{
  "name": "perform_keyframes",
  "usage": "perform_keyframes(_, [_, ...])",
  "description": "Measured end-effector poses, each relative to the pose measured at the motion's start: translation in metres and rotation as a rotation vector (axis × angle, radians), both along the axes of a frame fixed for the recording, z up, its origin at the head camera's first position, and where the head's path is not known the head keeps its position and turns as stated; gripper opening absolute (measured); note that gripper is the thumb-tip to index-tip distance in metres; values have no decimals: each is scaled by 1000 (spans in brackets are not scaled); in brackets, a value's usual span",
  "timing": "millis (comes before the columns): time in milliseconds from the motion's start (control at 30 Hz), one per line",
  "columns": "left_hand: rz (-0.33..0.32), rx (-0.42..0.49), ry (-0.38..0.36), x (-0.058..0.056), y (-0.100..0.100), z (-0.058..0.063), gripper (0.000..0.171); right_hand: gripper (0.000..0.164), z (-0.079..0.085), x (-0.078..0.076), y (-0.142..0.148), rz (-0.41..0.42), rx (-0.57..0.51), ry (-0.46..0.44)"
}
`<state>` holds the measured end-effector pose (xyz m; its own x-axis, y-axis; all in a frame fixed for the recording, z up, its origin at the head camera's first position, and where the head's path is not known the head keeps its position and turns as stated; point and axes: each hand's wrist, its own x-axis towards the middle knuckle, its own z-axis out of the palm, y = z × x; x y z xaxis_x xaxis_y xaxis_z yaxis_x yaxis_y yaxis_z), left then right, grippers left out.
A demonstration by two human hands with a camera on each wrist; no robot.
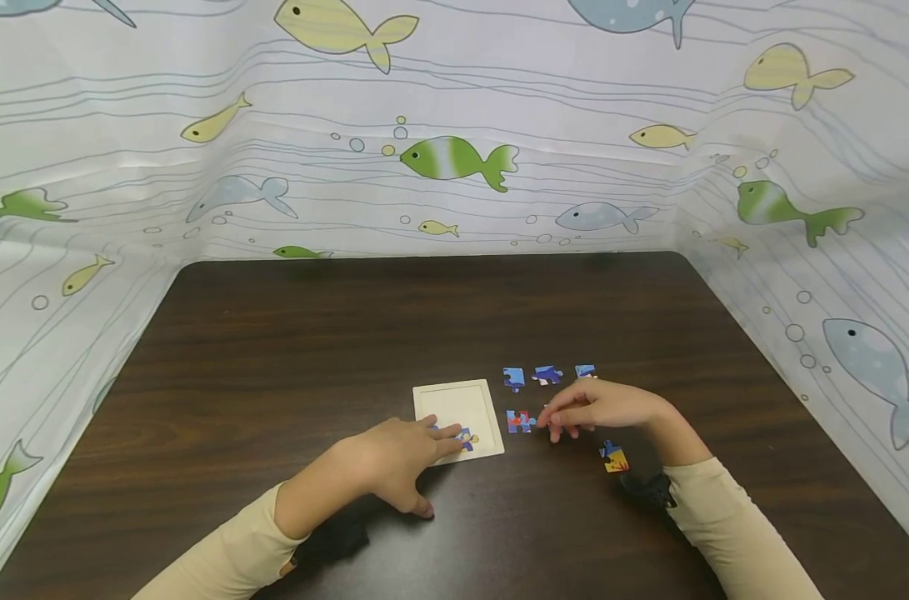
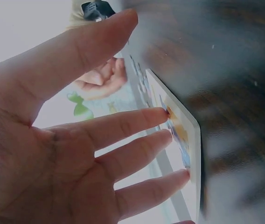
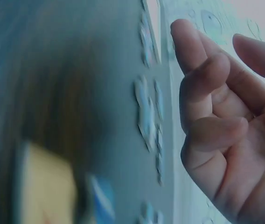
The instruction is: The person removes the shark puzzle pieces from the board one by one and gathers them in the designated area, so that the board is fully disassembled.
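A square, cream puzzle board [image 1: 454, 402] with a raised rim lies on the table. Along its near side sit jigsaw pieces [image 1: 466, 439], partly covered by my left hand [image 1: 394, 462]. That hand's fingers are extended; in the left wrist view the fingertips [image 2: 181, 175] touch the pieces in the board, the thumb held apart. My right hand [image 1: 607, 404] hovers over the loose pieces, its fingers loosely bent and holding nothing in the right wrist view. Just left of its fingertips is a red and blue jigsaw piece [image 1: 520, 422]. Another piece is partly hidden beneath the hand.
Beyond the right hand lie a light-blue piece [image 1: 513, 379], a dark-blue piece [image 1: 547, 375] and another blue piece [image 1: 585, 371]. A yellow and blue piece [image 1: 614, 457] lies near the right wrist. A fish-print curtain [image 1: 454, 108] surrounds the dark wooden table [image 1: 312, 333].
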<state>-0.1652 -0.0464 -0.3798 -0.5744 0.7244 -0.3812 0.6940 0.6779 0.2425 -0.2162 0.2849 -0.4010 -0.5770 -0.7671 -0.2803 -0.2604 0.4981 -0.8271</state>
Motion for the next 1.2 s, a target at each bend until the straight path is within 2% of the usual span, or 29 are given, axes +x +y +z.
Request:
perform_keyframes(300, [-9,-18,37,2,-2,1,78,33,-5,-9,-53,81,-9,-24])
perform_keyframes(467, [10,-46,59,3,-2,5,75,38,-7,-9,-73,80,15,-72])
perform_keyframes(733, [23,-96,67,3,-3,6,76,43,-10,-10,-81,115,38,-137])
perform_keyframes(967, [27,-112,54,4,-2,6,79,42,-12,-11,-81,155,26,-152])
perform_keyframes(1200, [30,-128,44,3,-1,6,79,38,-12,-9,-83,110,12,-156])
